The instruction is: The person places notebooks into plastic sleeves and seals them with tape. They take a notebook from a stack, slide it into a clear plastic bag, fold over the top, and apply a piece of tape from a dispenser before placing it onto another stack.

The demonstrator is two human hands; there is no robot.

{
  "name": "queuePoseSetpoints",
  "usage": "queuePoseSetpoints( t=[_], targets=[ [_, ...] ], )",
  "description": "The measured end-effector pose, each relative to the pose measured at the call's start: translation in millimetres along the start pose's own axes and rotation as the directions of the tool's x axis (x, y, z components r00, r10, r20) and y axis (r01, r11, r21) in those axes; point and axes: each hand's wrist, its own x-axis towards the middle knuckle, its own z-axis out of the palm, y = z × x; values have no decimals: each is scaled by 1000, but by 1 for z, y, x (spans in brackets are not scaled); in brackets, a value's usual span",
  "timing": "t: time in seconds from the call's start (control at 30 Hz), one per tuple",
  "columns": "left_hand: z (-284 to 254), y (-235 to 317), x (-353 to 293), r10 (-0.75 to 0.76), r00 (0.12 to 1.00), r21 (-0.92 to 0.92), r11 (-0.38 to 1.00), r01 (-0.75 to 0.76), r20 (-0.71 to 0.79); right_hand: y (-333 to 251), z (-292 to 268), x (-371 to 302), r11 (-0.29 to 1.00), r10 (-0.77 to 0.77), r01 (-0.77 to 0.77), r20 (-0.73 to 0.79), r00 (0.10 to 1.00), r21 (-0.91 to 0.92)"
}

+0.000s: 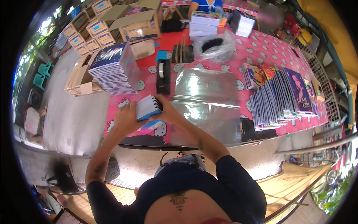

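Observation:
Near the table's front edge I hold a small stack of spiral notebooks upright between both hands. White page edges face up, black coils show on the right side, and a blue cover faces me. My left hand is wrapped round the stack's left side. My right hand grips its right side by the coils. Below the stack, a blue and white piece lies partly hidden by it. Just beyond stands a black tape dispenser. To the right of my right hand lie clear plastic sheets.
A tall wrapped notebook stack stands at left, with cardboard boxes behind. Fanned spiral notebooks cover the right side of the pink table. A plastic bag and a white stack sit further back, near another person.

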Motion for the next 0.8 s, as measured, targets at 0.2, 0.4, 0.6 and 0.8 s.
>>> queuePoseSetpoints(
  t=[0.2,0.4,0.6,0.8],
  targets=[
    [31,40,39,-384,915,-729,591,346,123,-11,-96,-116,838,447,-297,-263,855,459],
    [163,111,82,-304,747,-785,-5,619,591,-52,-181,-165,706,701,-457,-441,560,542],
    [211,151,141,-422,788,-626,481,614,449,1,-270,-185,744,668,-489,-490,560,455],
    [249,144,151,-520,772,-422,646,636,366,27,-280,-177,760,558,-635,-640,528,139]
  ],
)
